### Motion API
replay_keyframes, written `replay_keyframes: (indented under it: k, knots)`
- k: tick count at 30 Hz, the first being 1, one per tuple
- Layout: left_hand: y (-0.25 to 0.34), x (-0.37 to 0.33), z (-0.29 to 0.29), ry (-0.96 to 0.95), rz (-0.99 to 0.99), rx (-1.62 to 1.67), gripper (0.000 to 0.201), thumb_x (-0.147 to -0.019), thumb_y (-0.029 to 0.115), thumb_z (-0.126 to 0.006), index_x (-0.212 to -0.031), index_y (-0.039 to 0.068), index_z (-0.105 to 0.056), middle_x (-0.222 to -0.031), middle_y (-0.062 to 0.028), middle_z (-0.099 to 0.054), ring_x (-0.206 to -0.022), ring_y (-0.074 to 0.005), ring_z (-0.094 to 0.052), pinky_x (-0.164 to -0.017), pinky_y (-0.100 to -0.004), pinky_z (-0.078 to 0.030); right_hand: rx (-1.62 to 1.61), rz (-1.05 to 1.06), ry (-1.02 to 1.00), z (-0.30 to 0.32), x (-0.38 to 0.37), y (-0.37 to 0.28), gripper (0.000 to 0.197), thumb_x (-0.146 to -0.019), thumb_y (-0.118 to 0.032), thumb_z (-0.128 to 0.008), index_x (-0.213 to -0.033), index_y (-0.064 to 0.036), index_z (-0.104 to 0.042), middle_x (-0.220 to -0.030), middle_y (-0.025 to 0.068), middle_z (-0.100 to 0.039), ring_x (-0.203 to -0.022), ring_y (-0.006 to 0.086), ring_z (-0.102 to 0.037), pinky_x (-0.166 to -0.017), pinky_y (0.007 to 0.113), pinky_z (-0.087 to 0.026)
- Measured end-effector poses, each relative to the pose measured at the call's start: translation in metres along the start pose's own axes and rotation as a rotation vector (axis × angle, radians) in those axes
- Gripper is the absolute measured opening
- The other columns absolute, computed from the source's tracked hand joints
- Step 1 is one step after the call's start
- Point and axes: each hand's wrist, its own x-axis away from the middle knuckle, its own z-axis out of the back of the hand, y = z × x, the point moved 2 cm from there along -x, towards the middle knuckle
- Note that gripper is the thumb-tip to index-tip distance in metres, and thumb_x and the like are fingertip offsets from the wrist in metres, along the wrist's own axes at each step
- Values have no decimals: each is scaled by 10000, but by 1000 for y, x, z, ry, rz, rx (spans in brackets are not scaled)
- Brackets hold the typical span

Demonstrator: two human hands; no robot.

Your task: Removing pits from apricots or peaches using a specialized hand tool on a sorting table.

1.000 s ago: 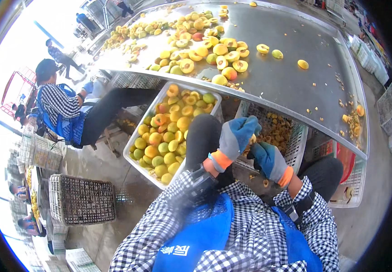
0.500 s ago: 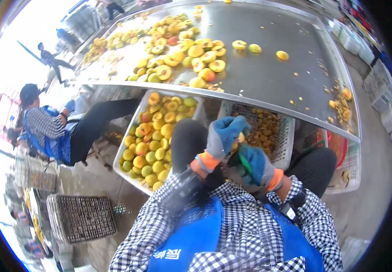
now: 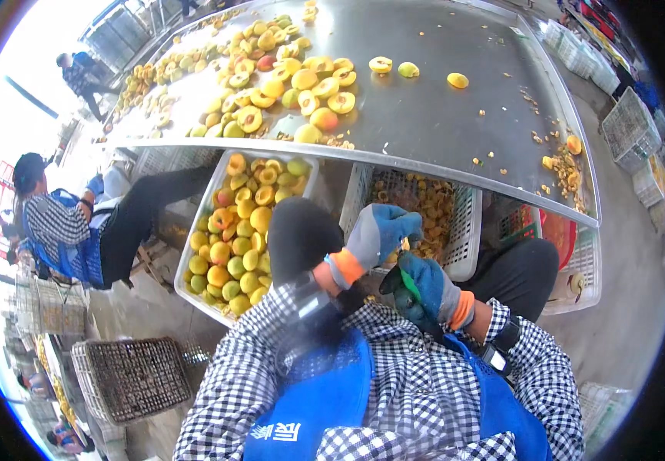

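My left hand [image 3: 384, 233], in a blue and grey glove with an orange cuff, has its fingers pinched together. A small yellow piece of fruit [image 3: 404, 244] shows at its fingertips. Just below and to the right, my right hand [image 3: 434, 290] is closed round a tool with a black and green handle [image 3: 407, 286]; its working end is hidden. Both hands are close together over my lap. Beyond them stands a white crate [image 3: 466, 230] of brownish fruit scraps or pits. Left of my knee, another white crate [image 3: 199, 306] is full of yellow-green apricot-like fruit, some halved.
A metal table [image 3: 417, 115] spans ahead, bearing a heap of halved fruit [image 3: 271, 84] and scraps [image 3: 567, 173] at right. A co-worker [image 3: 63, 223] sits at left. An upturned-looking dark crate [image 3: 132, 378] lies lower left. A red basket [image 3: 557, 237] stands right.
The view has shifted slightly, so the table and crates sit further left. The yellow fruit between my hands shows less now. My right hand has turned, showing more of the tool handle.
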Motion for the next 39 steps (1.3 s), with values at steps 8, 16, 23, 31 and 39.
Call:
replay_keyframes:
  k: [8, 16, 23, 31, 39]
  knots:
    - [-19, 12, -6, 47, 27, 169, 290, -873, 271, -692, -833, -7, -762, -682, -56, -687, -614, -109, -597, -589, -296, -490, 41, 285, 34, -23, 12, 1, 183, -1011, -226, -507, -1030, -59, -578, -734, 12, -588, -500, 132, -522, -448, 280, -409]
    - [-21, 8, -3, -15, -10, 292, 308, -898, 287, -699, -813, -3, -761, -701, -33, -690, -647, -85, -584, -606, -282, -482, 465, 413, 16, -15, 21, -6, 356, -854, -88, -626, -1175, 27, -523, -942, 133, -645, -802, 313, -635, -708, 378, -517]
    - [-30, 1, 5, -203, -150, 272, 255, -827, 255, -713, -807, 7, -768, -644, -55, -653, -623, -82, -558, -597, -308, -481, -1179, -630, -248, -33, 16, -9, 653, -1032, -574, -332, -970, -8, -651, -490, -28, -401, -332, 114, -304, -320, 279, -261]
    - [-6, -15, 42, 240, -68, 640, 261, -916, 298, -675, -878, 42, -705, -673, -4, -594, -603, -93, -533, -526, -300, -444, -1215, -378, -290, 3, -20, 13, 611, -1006, -609, -421, -931, -49, -654, -496, -21, -441, -332, 109, -373, -316, 247, -304]
    - [-135, 19, 252, 843, -115, -113, 341, -803, 37, -606, -1134, 57, -686, -999, -111, -700, -920, -242, -670, -821, -344, -529, 3, -514, 233, 45, -36, 94, 330, -981, -334, -604, -1020, -7, -625, -684, 74, -616, -576, 172, -605, -494, 329, -481]
